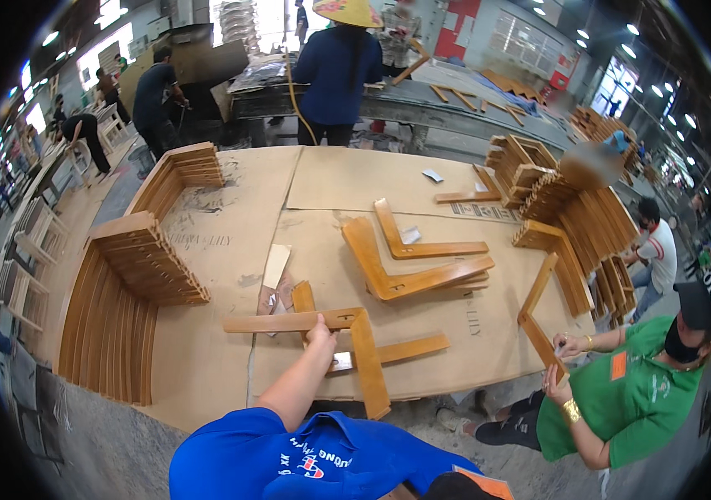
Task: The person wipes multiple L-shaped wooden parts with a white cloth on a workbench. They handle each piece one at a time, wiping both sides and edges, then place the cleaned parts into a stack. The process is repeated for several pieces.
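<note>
My left hand (319,335) is closed on the long arm of a brown L-shaped wooden piece (366,358), near its corner. The piece is raised over the table, its other arm reaching down past the near edge. Partly hidden under it lies a second L-shaped wooden piece (414,348). A small whitish pad (341,361) rests by that lower piece, close to my wrist. My right hand does not show. Beyond, a small stack of L-shaped pieces (384,287) sits mid-table, and another single L-shaped piece (447,248) lies behind it.
Cardboard sheets (205,350) cover the table. Stacked wooden pieces stand at left (114,333) and right (588,221). On the right, a co-worker in green (647,392) holds an L-shaped piece (534,312) at the table's edge. Another person in dark blue (334,79) stands across the table.
</note>
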Demonstrator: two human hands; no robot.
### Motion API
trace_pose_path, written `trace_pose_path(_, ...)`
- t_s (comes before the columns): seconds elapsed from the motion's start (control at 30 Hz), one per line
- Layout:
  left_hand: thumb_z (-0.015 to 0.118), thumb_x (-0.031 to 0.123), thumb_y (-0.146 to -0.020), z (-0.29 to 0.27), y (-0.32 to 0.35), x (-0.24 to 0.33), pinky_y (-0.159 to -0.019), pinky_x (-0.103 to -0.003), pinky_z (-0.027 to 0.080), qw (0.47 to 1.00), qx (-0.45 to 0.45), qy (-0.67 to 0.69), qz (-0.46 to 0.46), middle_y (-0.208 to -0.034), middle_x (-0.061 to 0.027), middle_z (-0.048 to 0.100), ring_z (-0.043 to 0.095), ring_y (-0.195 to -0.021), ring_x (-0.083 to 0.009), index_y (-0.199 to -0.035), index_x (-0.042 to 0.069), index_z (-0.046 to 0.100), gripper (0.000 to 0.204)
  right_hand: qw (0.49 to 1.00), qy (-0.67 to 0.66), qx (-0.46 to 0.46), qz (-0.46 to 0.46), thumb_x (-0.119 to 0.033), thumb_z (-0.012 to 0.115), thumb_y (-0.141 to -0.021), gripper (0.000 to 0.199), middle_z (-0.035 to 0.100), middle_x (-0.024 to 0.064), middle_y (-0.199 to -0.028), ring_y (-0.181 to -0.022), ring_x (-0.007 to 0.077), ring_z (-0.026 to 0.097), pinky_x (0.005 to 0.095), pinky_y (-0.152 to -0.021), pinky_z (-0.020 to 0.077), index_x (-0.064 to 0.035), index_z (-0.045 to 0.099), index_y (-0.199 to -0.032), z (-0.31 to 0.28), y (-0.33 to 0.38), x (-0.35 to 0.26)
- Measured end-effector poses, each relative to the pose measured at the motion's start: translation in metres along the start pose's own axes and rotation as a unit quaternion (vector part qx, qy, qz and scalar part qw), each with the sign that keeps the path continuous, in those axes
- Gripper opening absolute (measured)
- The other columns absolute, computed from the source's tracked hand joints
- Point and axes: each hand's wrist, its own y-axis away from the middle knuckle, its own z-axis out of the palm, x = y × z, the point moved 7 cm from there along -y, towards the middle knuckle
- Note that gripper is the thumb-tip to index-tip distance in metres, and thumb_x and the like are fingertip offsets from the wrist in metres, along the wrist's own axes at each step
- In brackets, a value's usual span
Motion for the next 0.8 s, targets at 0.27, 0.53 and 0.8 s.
trace_pose_path(0.27, 0.065, 0.022, -0.090, 0.007, 0.042, -0.016, -0.089, -0.050, 0.056, 0.995, 0.062, -0.072, -0.011, -0.125, -0.0167, 0.051, 0.056, -0.107, -0.0326, -0.131, 0.002, 0.041, 0.052, 0.999, 0.007, 0.031, -0.007, -0.053, 0.054, -0.088, 0.061, 0.061, 0.0270, -0.115, -0.108, 0.0383, 0.060, 0.0430, -0.091, 0.0461, 0.0011, 0.064, -0.113, -0.049, 0.041, -0.039)
trace_pose_path(0.53, 0.042, 0.041, -0.100, -0.008, -0.004, -0.032, -0.097, -0.050, 0.048, 0.982, -0.023, -0.181, -0.058, -0.139, -0.0184, 0.043, 0.050, -0.119, -0.0410, -0.139, 0.007, 0.033, 0.053, 0.984, -0.051, 0.086, -0.145, -0.049, 0.053, -0.088, 0.057, 0.063, 0.0294, -0.106, -0.103, 0.0410, 0.061, 0.0441, -0.088, 0.0473, 0.0044, 0.066, -0.104, -0.078, 0.050, -0.105)
trace_pose_path(0.8, 0.051, 0.051, -0.093, -0.014, 0.059, -0.032, -0.085, -0.046, 0.053, 0.813, -0.206, -0.525, -0.142, -0.126, -0.0238, 0.052, 0.059, -0.107, -0.0372, -0.134, 0.000, 0.037, 0.067, 0.894, -0.143, 0.232, -0.355, -0.031, 0.054, -0.090, 0.038, 0.063, 0.0259, -0.104, -0.099, 0.0402, 0.060, 0.0443, -0.088, 0.0469, 0.0022, 0.062, -0.108, -0.166, 0.161, -0.242)
